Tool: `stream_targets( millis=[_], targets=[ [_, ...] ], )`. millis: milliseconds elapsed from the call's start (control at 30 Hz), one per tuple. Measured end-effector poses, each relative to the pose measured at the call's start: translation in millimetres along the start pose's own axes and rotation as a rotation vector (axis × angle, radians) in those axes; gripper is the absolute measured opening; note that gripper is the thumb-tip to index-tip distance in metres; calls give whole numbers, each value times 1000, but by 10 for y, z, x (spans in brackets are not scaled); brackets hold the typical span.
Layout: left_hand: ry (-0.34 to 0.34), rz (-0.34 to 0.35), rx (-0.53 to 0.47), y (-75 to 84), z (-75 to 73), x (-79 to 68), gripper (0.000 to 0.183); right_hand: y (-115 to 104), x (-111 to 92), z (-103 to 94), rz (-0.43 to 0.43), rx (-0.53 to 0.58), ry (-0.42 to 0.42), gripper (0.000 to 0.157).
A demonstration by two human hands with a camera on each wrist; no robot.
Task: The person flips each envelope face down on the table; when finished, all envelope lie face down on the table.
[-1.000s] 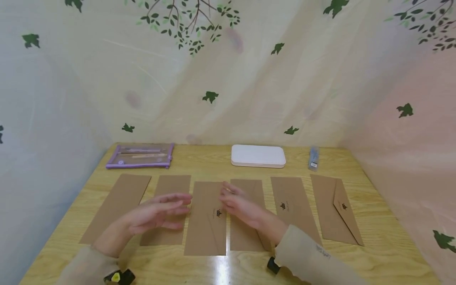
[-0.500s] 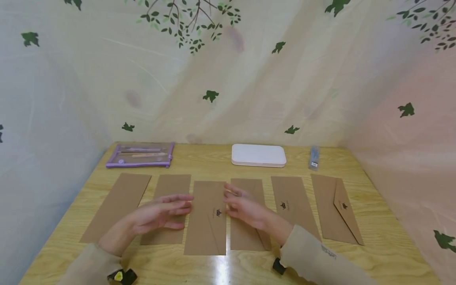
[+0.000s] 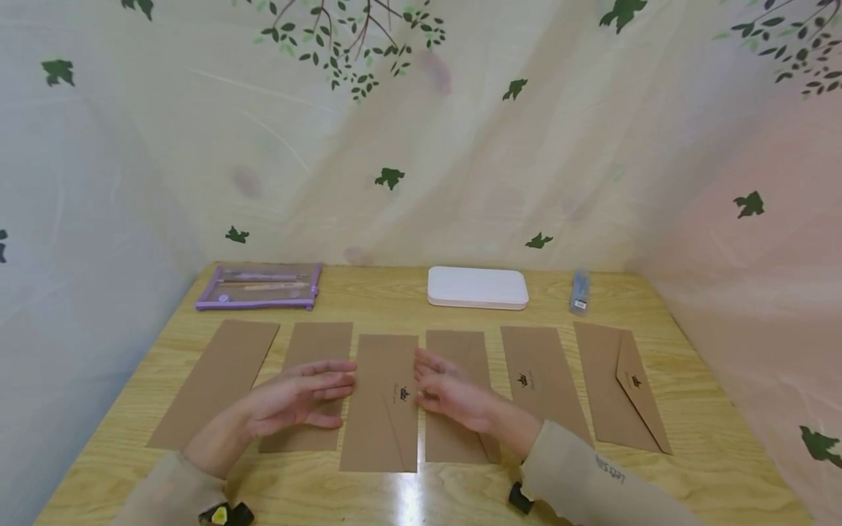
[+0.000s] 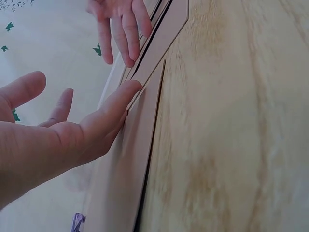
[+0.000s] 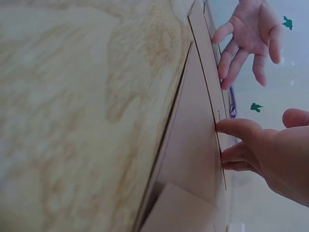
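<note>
A pale cloth backdrop (image 3: 368, 204) with leaf prints stands behind a wooden table (image 3: 375, 296). On the table six brown envelopes (image 3: 552, 398) make a row, all lying flat. The third envelope (image 3: 373, 409) from the left is between the two hands, a little nearer to the person than its neighbours. Behind the row are a purple-framed pouch (image 3: 256, 306) and a white case (image 3: 476, 287).

The left hand (image 3: 299, 394) is over the second envelope, fingers stretched and slightly spread, holding nothing; its fingertips are at the left edge of the third one — touching or just beside, I cannot tell. The right hand (image 3: 454, 391) is relaxed and also holds nothing, fingertips against the right edge. These have just slid a little toward the person, while the envelope stayed in place — I judge it a light adjustment, not a lift.

Smallest are a bluish packet (image 3: 579, 294) and the crown print (image 3: 404, 394).
</note>
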State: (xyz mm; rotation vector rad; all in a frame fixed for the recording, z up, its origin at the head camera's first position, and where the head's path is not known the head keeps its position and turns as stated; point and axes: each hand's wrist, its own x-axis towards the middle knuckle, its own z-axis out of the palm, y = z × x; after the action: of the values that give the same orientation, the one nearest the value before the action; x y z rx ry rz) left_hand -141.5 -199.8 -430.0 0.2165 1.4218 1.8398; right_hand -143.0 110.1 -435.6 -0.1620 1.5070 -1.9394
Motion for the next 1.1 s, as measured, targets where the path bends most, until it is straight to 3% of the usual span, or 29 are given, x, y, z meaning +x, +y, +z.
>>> stream_targets(
  millis=[400,1100],
  targets=[
    [8,18,-54,-17,6,5,63,-28,-14,-76,28,53,-9,70],
    [11,24,-67,-33,-15,5,57,-20,2,-105,33,84,-13,71]
  ],
)
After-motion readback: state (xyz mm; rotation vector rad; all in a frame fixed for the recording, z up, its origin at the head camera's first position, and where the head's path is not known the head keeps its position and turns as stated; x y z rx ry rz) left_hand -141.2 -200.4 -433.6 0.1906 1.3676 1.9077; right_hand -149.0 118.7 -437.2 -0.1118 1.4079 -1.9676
